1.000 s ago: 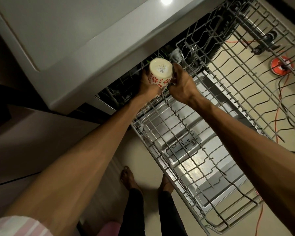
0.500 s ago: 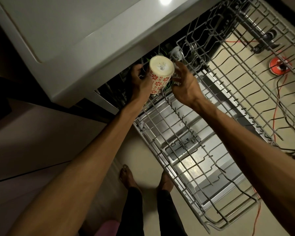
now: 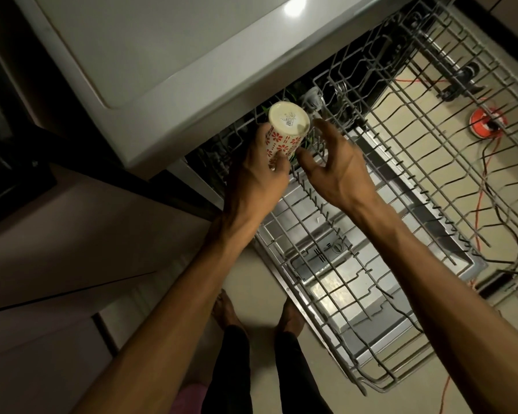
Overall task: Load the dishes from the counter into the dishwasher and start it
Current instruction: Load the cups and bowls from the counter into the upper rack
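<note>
I can make out a small barcode sticker [image 3: 289,121] on the cream base of the upturned red-patterned cup [image 3: 284,131], but its digits and a faint cursive mark beside it are too small for me to read. The markings on the dishwasher door's detergent dispenser [image 3: 322,256] are also illegible.

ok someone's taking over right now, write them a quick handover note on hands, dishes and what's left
Left hand grips the floral cup, held bottom-up over the far end of the lower rack.
Right hand is open beside the cup, holding nothing.
Upper rack is pulled out and looks bare.
Done: dishwasher open, racks out.
Left: seat the cup, load the other dishes (out of view), close up, start.
</note>
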The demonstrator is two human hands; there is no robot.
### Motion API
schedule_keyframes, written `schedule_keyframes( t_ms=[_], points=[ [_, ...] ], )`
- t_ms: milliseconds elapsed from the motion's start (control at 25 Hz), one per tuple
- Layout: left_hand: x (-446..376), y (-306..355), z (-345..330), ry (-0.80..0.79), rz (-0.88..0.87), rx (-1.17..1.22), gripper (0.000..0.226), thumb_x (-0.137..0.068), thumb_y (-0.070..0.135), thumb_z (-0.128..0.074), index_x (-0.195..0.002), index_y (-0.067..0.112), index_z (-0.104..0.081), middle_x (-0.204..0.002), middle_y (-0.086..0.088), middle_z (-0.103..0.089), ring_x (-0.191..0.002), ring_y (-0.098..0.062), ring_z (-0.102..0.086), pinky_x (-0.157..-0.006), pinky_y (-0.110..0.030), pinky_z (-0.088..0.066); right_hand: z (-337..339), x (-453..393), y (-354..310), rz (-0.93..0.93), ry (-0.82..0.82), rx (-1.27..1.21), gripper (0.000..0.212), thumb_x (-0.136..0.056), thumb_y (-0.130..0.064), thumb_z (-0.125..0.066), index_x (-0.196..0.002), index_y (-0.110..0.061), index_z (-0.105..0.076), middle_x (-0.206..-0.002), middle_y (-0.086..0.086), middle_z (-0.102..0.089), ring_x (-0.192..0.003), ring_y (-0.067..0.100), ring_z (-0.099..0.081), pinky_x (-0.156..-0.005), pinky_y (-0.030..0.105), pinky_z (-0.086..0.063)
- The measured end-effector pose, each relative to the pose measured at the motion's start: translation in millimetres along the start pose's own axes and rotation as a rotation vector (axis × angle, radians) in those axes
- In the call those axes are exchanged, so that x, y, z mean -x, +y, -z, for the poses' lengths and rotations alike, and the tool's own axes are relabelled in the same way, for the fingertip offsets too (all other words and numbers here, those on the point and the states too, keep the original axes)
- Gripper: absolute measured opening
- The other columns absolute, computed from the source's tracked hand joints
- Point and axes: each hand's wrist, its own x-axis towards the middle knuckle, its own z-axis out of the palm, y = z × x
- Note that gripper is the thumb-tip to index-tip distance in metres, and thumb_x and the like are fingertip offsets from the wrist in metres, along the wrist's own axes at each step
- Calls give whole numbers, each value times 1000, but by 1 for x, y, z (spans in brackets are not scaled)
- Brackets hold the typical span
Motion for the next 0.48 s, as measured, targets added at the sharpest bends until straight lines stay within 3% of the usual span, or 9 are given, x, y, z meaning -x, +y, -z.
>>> schedule_keyframes(
  t_ms=[200, 400, 480],
  points=[
    [36, 5, 1, 53, -163, -10, 60, -95, 18, -62, -147, 6, -35, -149, -15, -42, -135, -25, -43, -96, -12, -29, 15, 36, -16, 35, 48, 13, 56, -99, -33, -53, -147, -7, -37, -148, 9, -46, -131, 15, -46, -101, 16, -31],
    [66, 15, 6, 27, -118, 75, 61, -93, 25, -63, -147, 11, -38, -148, -12, -45, -137, -23, -41, -107, -20, -29, 29, 74, -34, -32, -7, -37, 58, -101, -38, -48, -150, -12, -33, -153, 7, -40, -135, 16, -43, -105, 25, -33],
    [79, 23, 13, -12, -56, 102, 62, -95, 28, -61, -149, 17, -34, -152, -5, -41, -140, -18, -35, -106, -18, -25, 32, 89, -41, -40, -22, -35, 57, -101, -42, -46, -150, -15, -33, -154, 4, -38, -126, 21, -53, -106, 29, -37]
  ],
)
